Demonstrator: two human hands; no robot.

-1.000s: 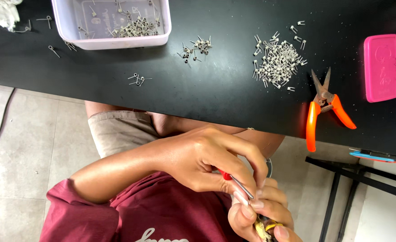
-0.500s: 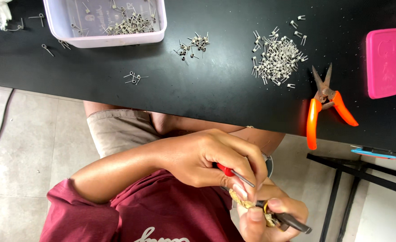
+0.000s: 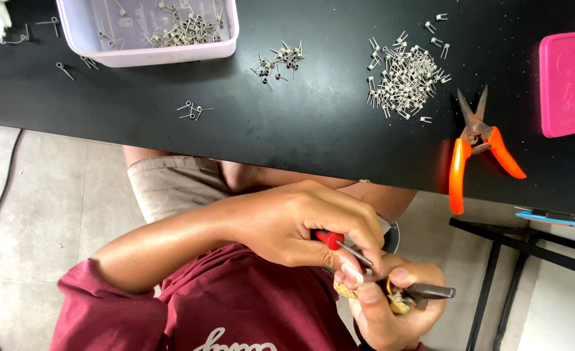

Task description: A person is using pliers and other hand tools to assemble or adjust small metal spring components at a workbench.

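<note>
Below the black table's (image 3: 313,140) front edge, both my hands work close together over my lap. My left hand (image 3: 300,224) reaches in from the left and is shut on a small screwdriver with a red handle (image 3: 330,239). Its thin shaft points down to the right, toward my right hand (image 3: 391,309). That hand grips a grey metal tool (image 3: 434,292) and a small yellowish part (image 3: 347,289) between its fingers. The screwdriver's tip is hidden by my fingers.
On the table lie a pale purple tray (image 3: 151,55) with small wire coils, loose piles of coils (image 3: 404,75) (image 3: 278,62) (image 3: 193,110), orange-handled cutters (image 3: 476,153) and a pink case (image 3: 567,84). A black metal frame (image 3: 495,260) stands at the lower right.
My right hand has come up into view, and the grey tool now sticks out to the right. The left hand stays on the screwdriver.
</note>
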